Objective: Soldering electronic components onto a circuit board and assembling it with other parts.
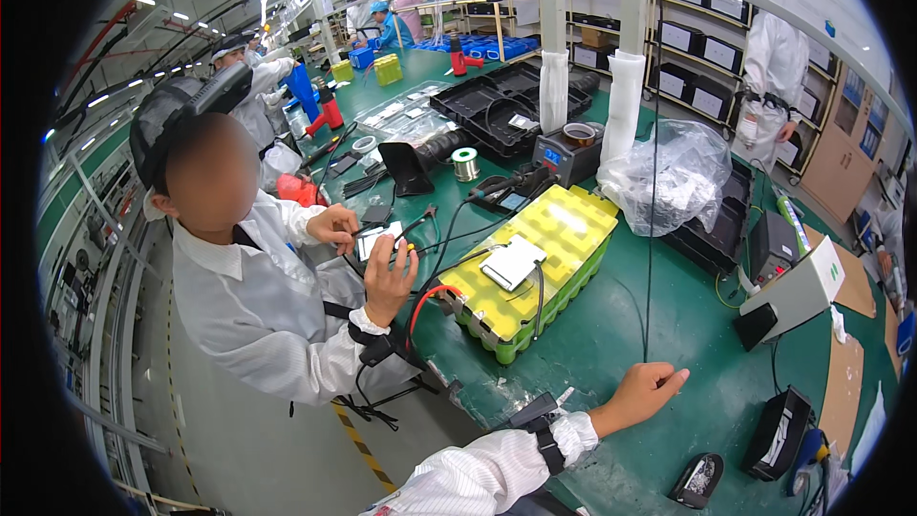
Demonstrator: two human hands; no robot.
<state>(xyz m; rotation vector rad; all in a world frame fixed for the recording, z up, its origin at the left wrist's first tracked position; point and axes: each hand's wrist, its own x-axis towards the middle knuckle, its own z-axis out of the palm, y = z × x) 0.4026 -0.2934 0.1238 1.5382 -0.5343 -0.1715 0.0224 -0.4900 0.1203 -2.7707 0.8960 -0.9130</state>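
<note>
My left hand [638, 401], on a sleeved forearm from the lower edge, is closed with fingers curled over the green bench. A thin black cord [651, 182] hangs from above and ends from view right behind its knuckles. Whether the fingers hold it, or anything else, is hidden. My right hand is out of view. To the left of my hand and farther off stands a yellow-green battery pack [573, 229]. On its top lies a white flat module [514, 263] with black leads, and a red wire [427, 298] comes out at its left end.
At left, a co-worker's hands [387, 277] handle black wires by a white piece. Beyond the pack are a solder spool [465, 164] and a soldering station [568, 158]. Plastic wrap [669, 177] covers part of a black tray. A small dark dish [697, 480] and black box [776, 432] stand at right.
</note>
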